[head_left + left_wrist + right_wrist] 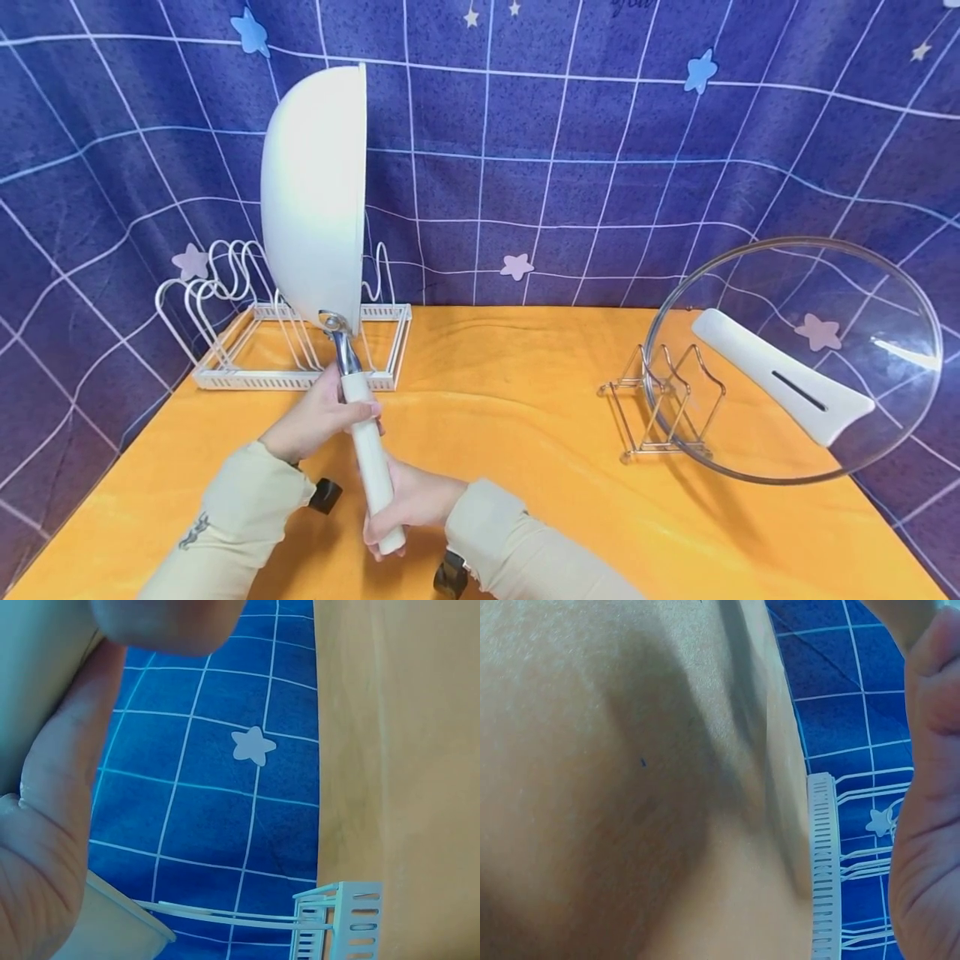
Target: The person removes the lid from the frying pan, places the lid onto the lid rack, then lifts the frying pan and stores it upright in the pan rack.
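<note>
A white wok point(315, 192) with a long white handle stands on edge in the head view, its open side turned to the right. My left hand point(322, 412) grips the upper part of the handle, just below the metal neck. Lower down, my right hand point(412, 500) holds the handle near its end. Behind the wok is a white wire rack point(255, 381) with curved dividers, partly hidden by the wok. Whether the wok's lower rim touches the rack I cannot tell. The left wrist view catches a piece of the wok point(112, 922) and the rack's corner point(356, 922).
To the right, a small metal wire rack point(667, 408) holds a large glass lid point(795, 479) upright, with a white handle point(780, 375) across it. An orange cloth point(510, 400) covers the table. A blue curtain point(562, 192) with grid lines and stars hangs behind.
</note>
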A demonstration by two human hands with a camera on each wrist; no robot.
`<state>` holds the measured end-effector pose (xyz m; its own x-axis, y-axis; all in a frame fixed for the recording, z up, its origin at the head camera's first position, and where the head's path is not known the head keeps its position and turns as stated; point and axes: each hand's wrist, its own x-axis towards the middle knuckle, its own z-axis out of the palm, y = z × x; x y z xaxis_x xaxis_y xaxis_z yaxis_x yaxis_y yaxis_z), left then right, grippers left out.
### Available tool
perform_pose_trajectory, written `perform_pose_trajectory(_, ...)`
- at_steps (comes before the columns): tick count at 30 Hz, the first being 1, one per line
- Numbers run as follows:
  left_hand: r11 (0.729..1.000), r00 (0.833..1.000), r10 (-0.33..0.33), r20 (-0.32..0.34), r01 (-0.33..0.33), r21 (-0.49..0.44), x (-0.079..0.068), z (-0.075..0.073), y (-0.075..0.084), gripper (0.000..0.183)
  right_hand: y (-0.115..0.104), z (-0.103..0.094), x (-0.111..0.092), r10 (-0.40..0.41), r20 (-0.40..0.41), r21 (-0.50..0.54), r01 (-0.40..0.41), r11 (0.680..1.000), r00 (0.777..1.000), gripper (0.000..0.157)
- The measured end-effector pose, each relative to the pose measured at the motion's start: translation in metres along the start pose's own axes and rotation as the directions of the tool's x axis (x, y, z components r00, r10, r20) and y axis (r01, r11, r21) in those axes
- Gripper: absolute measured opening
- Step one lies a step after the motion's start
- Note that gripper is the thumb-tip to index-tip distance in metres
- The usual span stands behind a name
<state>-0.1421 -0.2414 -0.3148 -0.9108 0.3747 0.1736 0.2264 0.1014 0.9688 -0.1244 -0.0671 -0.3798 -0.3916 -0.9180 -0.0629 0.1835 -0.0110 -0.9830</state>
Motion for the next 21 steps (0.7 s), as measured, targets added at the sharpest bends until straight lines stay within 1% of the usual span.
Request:
perform_pose_trajectory(4,1.000,1.000,0.019,0.012,-0.019,-0.011,-0.0008,0.0008,0.0001,0.038,0.0009,-0.0010,0.0001,0.002,-0.006,-0.006,-0.002,1.000,1.000,0.069)
perform_pose_trajectory(7,0.997,0.998,0.060,0.033,-0.059,-0.048,-0.0010,0.0017,-0.0021,0.035,0.0015,-0.0020,0.0001,0.001,-0.004,0.005,-0.001,1.000,1.000,0.071)
perform_pose_trajectory(11,0.988,0.993,0.107,0.045,-0.101,-0.119,-0.0012,0.0032,-0.0053,0.041,0.0018,-0.0016,0.0001,-0.029,0.017,0.028,0.029,0.999,0.999,0.076)
perform_pose_trajectory(13,0.983,0.992,0.118,0.046,-0.110,-0.144,-0.0008,0.0041,-0.0059,0.041,0.0018,-0.0006,-0.0002,-0.045,0.022,0.030,0.044,0.999,0.999,0.079)
perform_pose_trajectory(17,0.980,0.992,0.119,0.048,-0.110,-0.163,-0.0002,0.0060,-0.0061,0.041,0.0021,0.0018,-0.0006,-0.054,0.028,0.031,0.053,0.998,0.998,0.083)
perform_pose_trajectory(21,0.976,0.989,0.141,0.054,-0.129,-0.177,-0.0002,0.0075,-0.0070,0.044,0.0045,0.0030,-0.0002,-0.064,0.006,0.034,0.064,0.997,0.998,0.086)
